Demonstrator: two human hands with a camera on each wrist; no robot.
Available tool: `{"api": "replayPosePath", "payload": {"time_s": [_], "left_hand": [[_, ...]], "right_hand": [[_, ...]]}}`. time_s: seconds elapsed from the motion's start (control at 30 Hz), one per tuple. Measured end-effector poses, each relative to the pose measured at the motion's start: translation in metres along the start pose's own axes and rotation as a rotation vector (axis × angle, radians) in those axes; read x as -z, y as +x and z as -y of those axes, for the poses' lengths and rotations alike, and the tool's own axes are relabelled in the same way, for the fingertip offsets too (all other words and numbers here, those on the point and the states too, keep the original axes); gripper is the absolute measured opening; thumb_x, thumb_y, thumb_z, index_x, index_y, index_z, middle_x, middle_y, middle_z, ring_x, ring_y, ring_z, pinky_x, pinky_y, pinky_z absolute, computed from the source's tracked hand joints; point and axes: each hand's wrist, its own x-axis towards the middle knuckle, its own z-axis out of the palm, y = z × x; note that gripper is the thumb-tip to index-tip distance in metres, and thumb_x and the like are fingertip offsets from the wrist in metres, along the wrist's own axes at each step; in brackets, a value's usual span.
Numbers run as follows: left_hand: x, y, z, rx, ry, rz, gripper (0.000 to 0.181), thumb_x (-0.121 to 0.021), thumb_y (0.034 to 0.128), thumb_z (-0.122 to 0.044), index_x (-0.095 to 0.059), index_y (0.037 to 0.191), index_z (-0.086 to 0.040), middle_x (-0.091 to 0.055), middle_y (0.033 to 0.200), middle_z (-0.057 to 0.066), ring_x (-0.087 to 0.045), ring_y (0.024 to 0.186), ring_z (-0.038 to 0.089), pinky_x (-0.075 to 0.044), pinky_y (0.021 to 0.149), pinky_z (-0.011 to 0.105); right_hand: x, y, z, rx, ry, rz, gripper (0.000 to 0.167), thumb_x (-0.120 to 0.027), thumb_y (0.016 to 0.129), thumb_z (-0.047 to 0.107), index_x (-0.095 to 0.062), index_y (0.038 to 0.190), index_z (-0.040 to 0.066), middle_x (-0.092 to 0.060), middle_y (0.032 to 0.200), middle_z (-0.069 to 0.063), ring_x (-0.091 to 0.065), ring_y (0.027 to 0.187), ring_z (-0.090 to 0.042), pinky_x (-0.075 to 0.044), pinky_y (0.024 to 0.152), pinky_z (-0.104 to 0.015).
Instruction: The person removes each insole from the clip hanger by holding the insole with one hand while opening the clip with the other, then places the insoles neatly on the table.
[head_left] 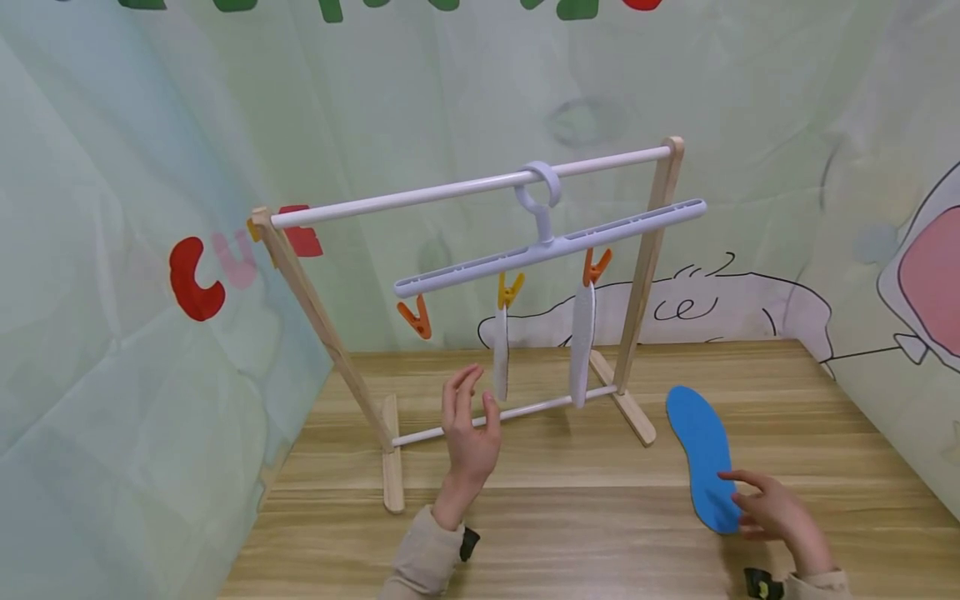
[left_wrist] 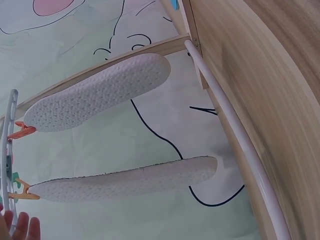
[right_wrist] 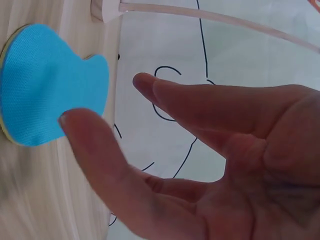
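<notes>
A blue insole [head_left: 701,450] lies flat at the right of the table. Over its near end hovers my right hand [head_left: 776,510], fingers loosely spread and holding nothing; the right wrist view shows a gap between thumb and forefinger. My left hand [head_left: 472,429] is raised in front of the rack, fingers relaxed and empty. Two white insoles hang from a lilac hanger [head_left: 551,247]: one [head_left: 500,354] by a yellow clip [head_left: 510,290], the other [head_left: 582,346] by an orange clip [head_left: 596,267]. Another orange clip [head_left: 416,317] at the hanger's left end holds nothing.
The hanger hooks over the white top bar [head_left: 420,196] of a wooden rack. Its left foot [head_left: 393,458] and right foot [head_left: 624,400] stand on the table [head_left: 555,533], joined by a low white bar [head_left: 427,435]. Printed cloth [head_left: 450,100] surrounds the table.
</notes>
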Motion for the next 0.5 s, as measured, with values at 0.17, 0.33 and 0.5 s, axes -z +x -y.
{"api": "replayPosePath", "payload": {"time_s": [0.17,0.33,0.5], "left_hand": [[0.001,0.002,0.000,0.043,0.011,0.043,0.034,-0.052,0.0747,0.013,-0.054,0.109,0.007,-0.053,0.105,0.020,-0.052,0.097,0.029,-0.044,0.076,0.029],[0.000,0.006,-0.001,0.092,0.019,0.087,0.034,-0.051,0.0788,0.009,-0.051,0.113,0.007,-0.051,0.108,0.019,-0.051,0.098,0.030,-0.045,0.078,0.033],[-0.001,0.013,-0.003,0.146,0.023,0.111,0.034,-0.053,0.0804,0.006,-0.050,0.114,0.006,-0.052,0.109,0.019,-0.051,0.099,0.029,-0.045,0.078,0.033]], "right_hand": [[-0.002,0.000,0.005,0.062,-0.037,-0.022,0.039,-0.042,0.092,0.007,-0.038,0.128,-0.006,-0.057,0.083,-0.015,-0.054,0.067,-0.017,-0.050,0.059,-0.034],[-0.006,0.001,0.010,0.111,-0.054,-0.050,0.038,-0.044,0.092,0.012,-0.041,0.127,-0.005,-0.057,0.085,-0.015,-0.057,0.070,-0.016,-0.051,0.058,-0.031],[-0.012,0.000,0.016,0.190,-0.058,-0.049,0.038,-0.044,0.092,0.013,-0.044,0.127,-0.004,-0.059,0.091,-0.018,-0.060,0.072,-0.016,-0.051,0.060,-0.030]]}}
